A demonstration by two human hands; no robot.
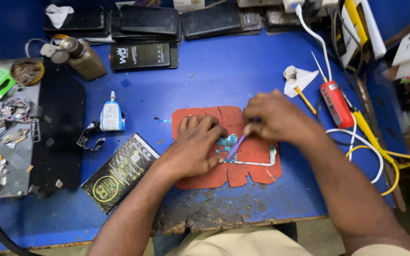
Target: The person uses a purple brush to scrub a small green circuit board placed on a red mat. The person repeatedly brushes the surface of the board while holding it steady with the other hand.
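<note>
A teal circuit board (227, 143) with a thin L-shaped frame lies on a cracked red mat (257, 170) in the middle of the blue bench. My left hand (193, 147) presses down on the board's left side with curled fingers. My right hand (276, 116) pinches a thin purple tool (236, 148), whose tip touches the board next to my left fingers.
A black battery pack (119, 171) lies left of the mat, with a small glue bottle (112, 115) beyond it. A brown bottle (82, 57) and several dark phones (143, 56) line the back. A red device (336, 103) with white and yellow cables sits right. Small parts clutter the left tray (5, 137).
</note>
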